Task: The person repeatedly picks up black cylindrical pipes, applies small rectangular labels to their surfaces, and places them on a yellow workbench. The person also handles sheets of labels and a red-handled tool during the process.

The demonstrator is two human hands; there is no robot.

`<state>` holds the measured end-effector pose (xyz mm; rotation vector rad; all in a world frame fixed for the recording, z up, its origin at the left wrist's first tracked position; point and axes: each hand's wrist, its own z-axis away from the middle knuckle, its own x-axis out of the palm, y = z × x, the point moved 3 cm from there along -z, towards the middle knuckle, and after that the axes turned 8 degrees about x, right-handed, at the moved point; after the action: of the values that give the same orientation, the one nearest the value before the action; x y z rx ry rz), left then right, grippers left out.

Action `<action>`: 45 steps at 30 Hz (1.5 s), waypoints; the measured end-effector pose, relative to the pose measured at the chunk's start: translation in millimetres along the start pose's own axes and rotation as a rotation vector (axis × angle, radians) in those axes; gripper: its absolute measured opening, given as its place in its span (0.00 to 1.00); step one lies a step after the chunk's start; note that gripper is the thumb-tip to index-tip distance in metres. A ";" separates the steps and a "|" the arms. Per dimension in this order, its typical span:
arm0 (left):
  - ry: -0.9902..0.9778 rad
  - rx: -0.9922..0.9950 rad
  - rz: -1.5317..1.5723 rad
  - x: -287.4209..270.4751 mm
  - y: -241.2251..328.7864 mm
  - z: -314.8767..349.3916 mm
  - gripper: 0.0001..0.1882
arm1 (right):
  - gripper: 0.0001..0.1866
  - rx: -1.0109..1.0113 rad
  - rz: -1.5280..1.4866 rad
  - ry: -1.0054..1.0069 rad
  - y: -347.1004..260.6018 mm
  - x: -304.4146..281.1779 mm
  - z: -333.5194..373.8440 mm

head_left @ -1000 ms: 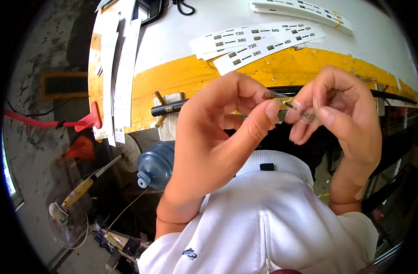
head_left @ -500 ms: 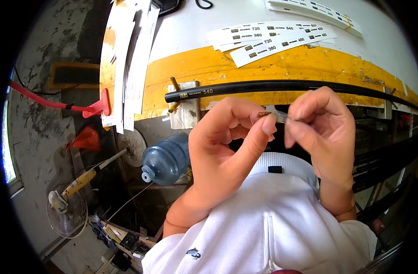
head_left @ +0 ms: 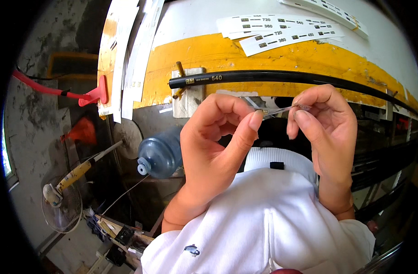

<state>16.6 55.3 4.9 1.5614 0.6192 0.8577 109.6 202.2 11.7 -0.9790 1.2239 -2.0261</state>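
Note:
Both hands are raised over my lap, just in front of the bench edge. My left hand [head_left: 215,146] pinches one end of a small clear film strip [head_left: 277,110] between thumb and forefinger. Dark and gold print shows on the strip beside that thumb. At its other end, the fingertips of my right hand [head_left: 330,128] are closed on it, so the film spans the gap between the hands. Beyond them lies a long black rod [head_left: 263,76] with a gold printed mark near its left end. That end rests on a metal block [head_left: 189,99] with brass pegs.
White printed label sheets [head_left: 291,39] lie on the yellow-edged bench [head_left: 195,55], with a banded stack [head_left: 327,13] behind. Long paper strips [head_left: 138,68] cover its left end. A blue water bottle [head_left: 161,155], a fan [head_left: 62,208] and a red-handled tool [head_left: 97,93] are on the left.
My hands have drawn slightly apart, and more of the clear strip now shows stretched between them. The whole view has shifted a little.

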 end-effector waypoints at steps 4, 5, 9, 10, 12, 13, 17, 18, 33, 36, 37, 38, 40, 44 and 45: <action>0.038 0.046 -0.082 -6.9 4.6 5.0 0.07 | 0.06 -0.052 -0.017 -0.020 8.3 5.6 -0.3; 0.046 0.054 -0.088 -9.0 5.3 6.0 0.07 | 0.06 -0.055 0.021 -0.024 8.4 8.2 -0.4; 0.076 0.103 -0.134 -18.2 8.6 6.5 0.07 | 0.07 -0.223 0.105 -0.080 15.0 14.3 -5.2; 0.077 0.133 -0.168 -20.9 9.6 5.2 0.07 | 0.08 -0.221 0.114 -0.086 14.9 17.5 -5.5; 0.097 0.181 -0.254 -26.7 11.6 4.2 0.07 | 0.10 -0.217 0.134 -0.099 12.8 24.6 -4.8; 0.113 0.200 -0.306 -29.2 12.3 3.8 0.08 | 0.11 -0.234 0.144 -0.103 14.2 27.4 -6.3; 0.082 0.349 -0.488 -43.6 16.9 -4.7 0.09 | 0.14 -0.298 0.182 -0.078 16.3 42.1 -13.5; 0.059 0.374 -0.536 -48.4 17.5 -8.1 0.08 | 0.15 -0.312 0.192 -0.061 15.3 45.8 -15.6; 0.048 0.295 -0.893 -73.9 6.1 -41.3 0.08 | 0.19 -0.722 0.831 0.031 30.9 71.6 -55.3; 0.061 0.271 -0.915 -72.9 2.4 -42.6 0.08 | 0.20 -0.746 0.834 0.076 36.6 72.6 -55.8; 0.063 0.280 -0.920 -72.8 2.3 -43.8 0.08 | 0.21 -0.749 0.842 0.075 37.8 72.6 -56.4; 0.064 0.289 -0.925 -73.1 1.6 -44.6 0.08 | 0.21 -0.751 0.850 0.073 38.6 72.1 -57.0; 0.075 0.305 -0.887 -74.5 -1.9 -45.5 0.09 | 0.22 -0.760 0.883 0.066 39.2 72.8 -57.8; 0.064 0.307 -0.875 -76.7 -3.3 -46.8 0.09 | 0.23 -0.790 0.954 0.035 37.4 74.3 -58.8; 0.060 0.308 -0.879 -76.5 -3.5 -46.9 0.09 | 0.23 -0.797 0.964 0.024 37.4 74.1 -58.8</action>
<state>-65.9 23.3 -10.6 1.3181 1.3895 0.1407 23.1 158.1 -18.8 -0.4696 2.0499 -0.7945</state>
